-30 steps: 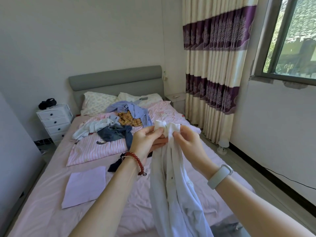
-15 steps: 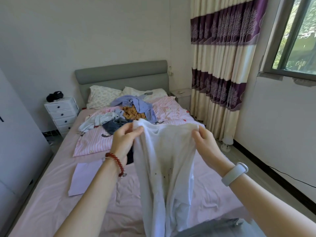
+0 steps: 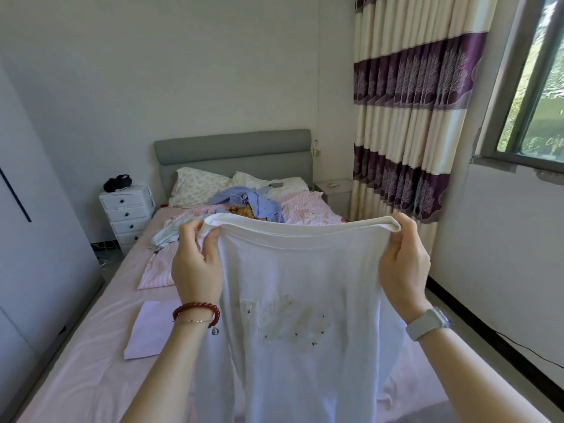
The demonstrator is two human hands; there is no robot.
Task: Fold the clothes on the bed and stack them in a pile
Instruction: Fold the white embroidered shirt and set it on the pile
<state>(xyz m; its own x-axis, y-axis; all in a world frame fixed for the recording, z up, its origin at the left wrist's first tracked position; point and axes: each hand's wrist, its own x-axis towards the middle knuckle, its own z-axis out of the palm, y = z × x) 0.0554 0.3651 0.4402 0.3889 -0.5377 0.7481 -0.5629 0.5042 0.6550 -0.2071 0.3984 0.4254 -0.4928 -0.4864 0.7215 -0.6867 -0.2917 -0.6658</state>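
Observation:
A white t-shirt (image 3: 293,300) with a faint print hangs spread wide in front of me over the bed (image 3: 91,377). My left hand (image 3: 195,264) grips its top edge at the left corner, and my right hand (image 3: 403,261) grips the top edge at the right corner. Both hold the hem stretched level at chest height. Behind the shirt a heap of unfolded clothes (image 3: 250,203), blue, checked and pale, lies near the pillows. A flat folded lilac garment (image 3: 146,331) rests on the sheet at the left.
A pink striped blanket (image 3: 158,267) covers the bed's far half. A white drawer unit (image 3: 128,212) stands left of the grey headboard (image 3: 232,148). A wardrobe (image 3: 36,239) lines the left side. Striped curtains (image 3: 406,117) and a window fill the right, with floor below.
My hands have moved apart, from bunched together at the shirt's top to wide at its corners, and the shirt has opened out flat. The view has tilted upward.

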